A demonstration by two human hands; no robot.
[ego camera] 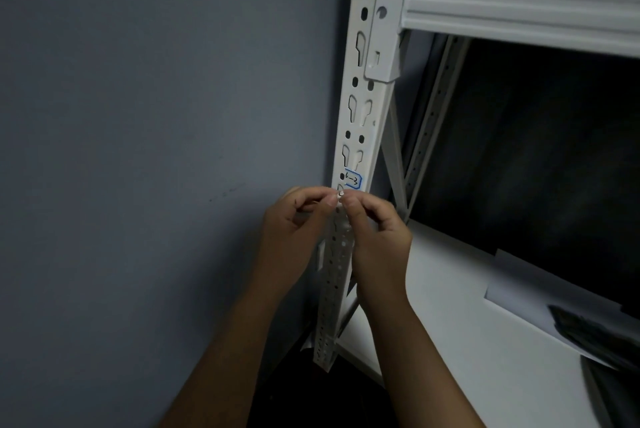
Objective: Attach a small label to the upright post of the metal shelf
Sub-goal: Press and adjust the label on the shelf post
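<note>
a blue-edged label point(353, 180) sat on the front face of the white upright post point(360, 122), just above both hands. left hand point(294, 230) and right hand point(377, 240) met fingertip to fingertip, each grip pinching a small white scrap point(340, 198) against the post.

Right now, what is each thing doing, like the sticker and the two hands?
label: stuck on the post, blue edge, handwriting on it
upright post: standing, slots empty
left hand: pinching something small and white
right hand: pinching the same small thing
lower shelf: holds a white sheet
</note>
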